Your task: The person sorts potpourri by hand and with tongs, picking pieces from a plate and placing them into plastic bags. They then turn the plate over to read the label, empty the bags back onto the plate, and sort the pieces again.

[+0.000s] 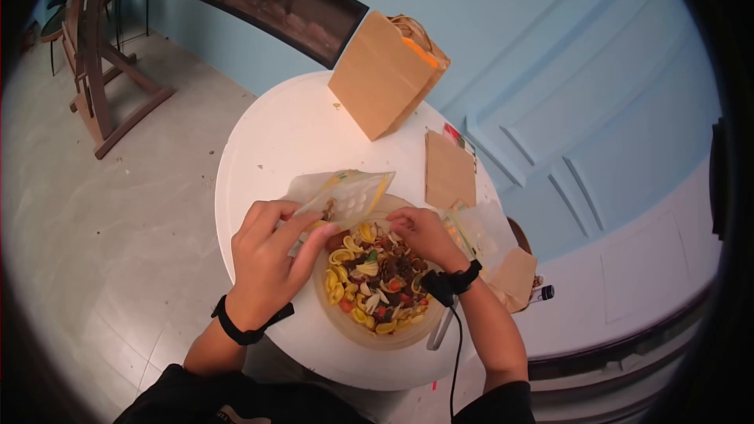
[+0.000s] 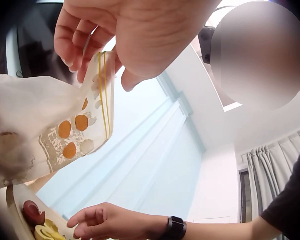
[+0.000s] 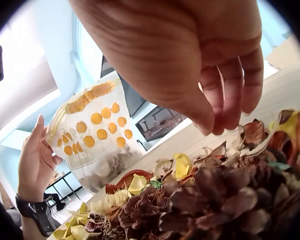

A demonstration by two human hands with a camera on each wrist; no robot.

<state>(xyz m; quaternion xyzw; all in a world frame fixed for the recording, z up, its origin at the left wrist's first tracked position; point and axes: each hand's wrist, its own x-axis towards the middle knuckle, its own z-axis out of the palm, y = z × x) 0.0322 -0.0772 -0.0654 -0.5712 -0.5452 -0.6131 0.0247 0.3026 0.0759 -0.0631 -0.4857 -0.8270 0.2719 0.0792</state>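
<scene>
My left hand [image 1: 267, 255] pinches the top edge of a clear zip bag [image 1: 353, 196] printed with orange dots; the bag tilts over the far left rim of a round beige bowl [image 1: 381, 341]. Some dried pieces show in the bag's bottom in the right wrist view. The bowl holds a mix of yellow shell-shaped pieces [image 1: 336, 292], red bits, pale petals and brown pinecones [image 3: 210, 195]. My right hand [image 1: 428, 237] hovers at the bowl's far right side, loosely bent fingertips close over the mix, with nothing visible between them.
A brown paper bag [image 1: 389, 78] stands at the table's far side. Right of the bowl lie a flat brown card [image 1: 450, 170], another clear bag [image 1: 479, 228] and a small brown paper bag [image 1: 514, 279]. The round white table [image 1: 259, 141] stands near a blue wall; a wooden easel [image 1: 94, 71] is off left.
</scene>
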